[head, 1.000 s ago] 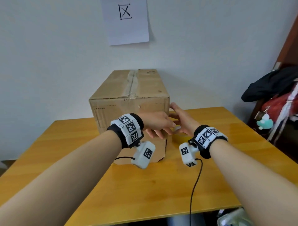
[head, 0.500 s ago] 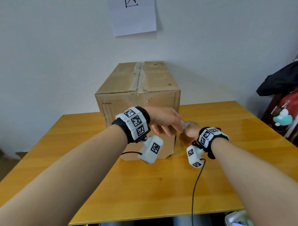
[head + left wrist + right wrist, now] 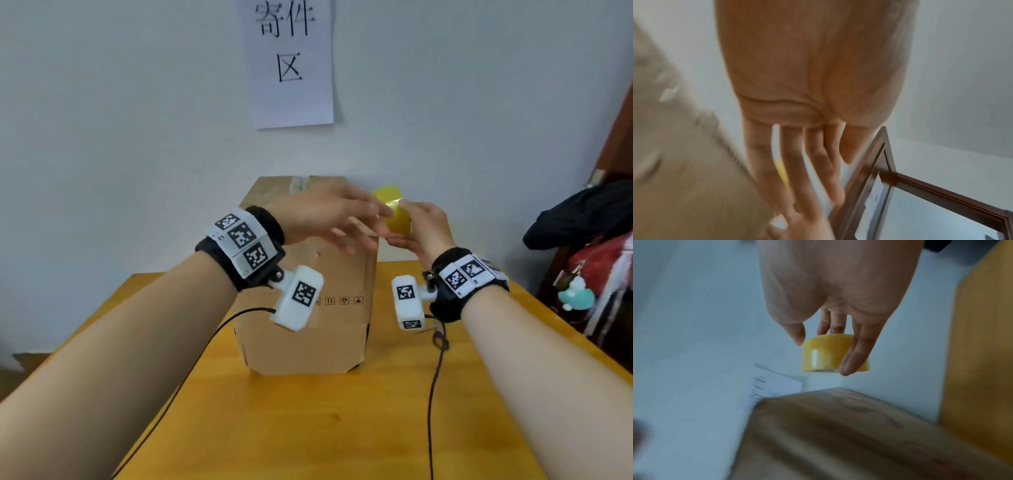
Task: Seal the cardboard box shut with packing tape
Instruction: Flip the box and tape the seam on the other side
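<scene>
A pale wall with a paper sign (image 3: 289, 61) in the upper centre of the head view stood behind a yellow wooden worktop (image 3: 342, 428). A cardboard box (image 3: 308, 329) was set at the centre of the frame, against the wall, its flaps folded shut. A strip of old tape (image 3: 298, 183) was visible along the top seam at the far edge; whether it still held could not be told.

A roll of yellow packing tape (image 3: 830, 353) was held by the right hand (image 3: 423, 229) just right of the box's upper right corner, clear of the cardboard. Its fingers (image 3: 854, 356) and thumb were curled round the outer face of the roll. The left hand (image 3: 325, 216) was raised over the box top, fingers straight and spread, holding nothing, the fingertips close beside the roll; contact could not be confirmed because of blur.

No fresh yellow tape was seen on the box. The task was judged to be at an early stage: the roll was in hand, and the free end had not yet been drawn out. Locating the end, pulling a length, laying it along the seam, pressing it down and cutting it all remained to be done.

Dark clothing and a bag (image 3: 589, 246) were seen at the right edge.
</scene>
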Demonstrator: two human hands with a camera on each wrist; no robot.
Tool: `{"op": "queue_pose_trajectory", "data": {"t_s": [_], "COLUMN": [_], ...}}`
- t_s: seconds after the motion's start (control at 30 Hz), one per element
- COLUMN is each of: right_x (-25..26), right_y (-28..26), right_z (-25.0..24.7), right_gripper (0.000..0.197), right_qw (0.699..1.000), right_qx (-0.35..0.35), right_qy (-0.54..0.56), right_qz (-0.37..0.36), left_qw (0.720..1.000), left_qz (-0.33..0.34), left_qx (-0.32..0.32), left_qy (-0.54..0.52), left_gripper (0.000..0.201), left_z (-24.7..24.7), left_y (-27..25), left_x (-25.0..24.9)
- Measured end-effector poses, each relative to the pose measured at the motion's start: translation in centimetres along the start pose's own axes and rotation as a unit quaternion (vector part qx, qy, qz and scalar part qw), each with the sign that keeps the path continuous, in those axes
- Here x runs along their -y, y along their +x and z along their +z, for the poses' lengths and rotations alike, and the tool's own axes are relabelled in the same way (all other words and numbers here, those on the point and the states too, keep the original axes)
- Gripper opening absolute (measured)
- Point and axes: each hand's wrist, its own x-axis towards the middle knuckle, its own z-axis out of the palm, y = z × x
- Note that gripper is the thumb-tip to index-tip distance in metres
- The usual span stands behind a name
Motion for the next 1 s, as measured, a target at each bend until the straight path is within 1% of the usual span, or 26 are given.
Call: {"op": "queue_pose_trajectory", "data": {"t_s": [0.07,0.13,0.17,0.2,0.23,0.3,0.37,0.47,0.57,0.63,0.7,0.73,0.8,0.83,0.87,0.93,1.0], "right_x": [2.9,5.2,6.1,6.7,7.2,7.6,7.5,6.2,5.0,4.7,4.6,4.4,4.2,4.1,4.1,4.0,3.9], "right_y": [-1.2,-2.3,-2.8,-3.2,-3.5,-4.0,-4.0,-3.6,-2.9,-2.7,-2.5,-2.4,-2.3,-2.2,-2.2,-2.0,-2.0], "right_z": [1.5,3.4,4.4,5.4,6.4,8.3,10.1,12.1,12.6,12.5,12.3,12.2,12.3,12.3,12.2,12.1,12.0], "right_gripper": [0.034,0.034,0.034,0.036,0.037,0.042,0.045,0.048,0.037,0.033,0.032,0.032,0.034,0.036,0.038,0.037,0.031], "right_qw": [0.999,0.995,0.993,0.991,0.989,0.986,0.985,0.982,0.976,0.973,0.97,0.97,0.967,0.966,0.966,0.966,0.966], "right_qx": [0.023,0.06,0.08,0.099,0.115,0.139,0.153,0.167,0.195,0.21,0.217,0.219,0.223,0.224,0.226,0.231,0.234], "right_qy": [0.016,0.027,0.03,0.031,0.029,0.019,0.0,-0.047,-0.07,-0.073,-0.069,-0.067,-0.071,-0.074,-0.074,-0.065,-0.057], "right_qz": [-0.041,-0.07,-0.08,-0.083,-0.085,-0.086,-0.083,-0.075,-0.063,-0.069,-0.08,-0.086,-0.098,-0.101,-0.102,-0.097,-0.095], "left_qw": [0.993,0.973,0.962,0.955,0.951,0.951,0.947,0.94,0.936,0.933,0.936,0.937,0.94,0.941,0.943,0.946,0.944], "left_qz": [0.036,0.046,0.041,0.027,0.009,-0.024,-0.031,-0.02,0.011,0.028,0.044,0.041,0.038,0.036,0.043,0.065,0.078], "left_qx": [-0.114,-0.227,-0.269,-0.295,-0.307,-0.301,-0.302,-0.316,-0.328,-0.329,-0.319,-0.319,-0.315,-0.313,-0.31,-0.302,-0.299], "left_qy": [-0.009,-0.011,-0.019,-0.031,-0.044,-0.072,-0.101,-0.126,-0.13,-0.141,-0.14,-0.134,-0.129,-0.123,-0.111,-0.096,-0.115], "left_gripper": [0.025,0.027,0.032,0.039,0.048,0.062,0.067,0.06,0.048,0.051,0.051,0.055,0.072,0.074,0.066,0.038,0.024], "left_z": [-2.0,-4.0,-4.8,-5.4,-5.9,-6.6,-7.2,-7.5,-7.7,-7.8,-7.7,-7.7,-7.6,-7.6,-7.6,-7.6,-7.4], "left_y": [-0.1,0.0,0.2,0.3,0.3,0.5,0.9,1.6,2.3,2.6,2.6,2.6,2.5,2.4,2.3,2.1,1.9], "left_x": [-0.3,0.0,0.4,0.9,1.3,2.3,3.5,5.4,7.2,7.9,7.9,8.1,8.2,8.3,8.3,8.1,7.5]}}
